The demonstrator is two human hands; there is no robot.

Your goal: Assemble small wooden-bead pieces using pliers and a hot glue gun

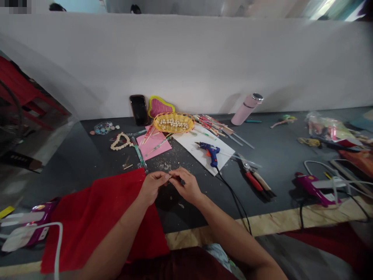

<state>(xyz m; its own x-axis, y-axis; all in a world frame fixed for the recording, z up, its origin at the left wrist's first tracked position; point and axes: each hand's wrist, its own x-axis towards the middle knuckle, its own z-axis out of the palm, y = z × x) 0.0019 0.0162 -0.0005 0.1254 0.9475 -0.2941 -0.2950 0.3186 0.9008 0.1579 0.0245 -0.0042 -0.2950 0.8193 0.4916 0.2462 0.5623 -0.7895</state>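
My left hand [153, 187] and my right hand [186, 186] meet above the dark tabletop, fingertips pinched together. Between them is something tiny, too small to make out. Crumbs and shavings [166, 165] lie just beyond the fingers. A red cloth [101, 210] spreads under my left forearm. Past the hands, a blue glue gun [211, 151] rests on a white board [186, 144]. A yellow wicker basket [157, 125] holds many small pale beads [175, 123]. To its left are a pink paper sheet [163, 146] and a heart-shaped loop of pale beads [121, 141].
Red-handled pliers [253, 179] lie to the right, near the glue gun's black cord [230, 190]. A pink bottle [247, 109] and a phone [139, 110] stand along the white wall. Purple devices with white cables sit at right [316, 190] and left [37, 221].
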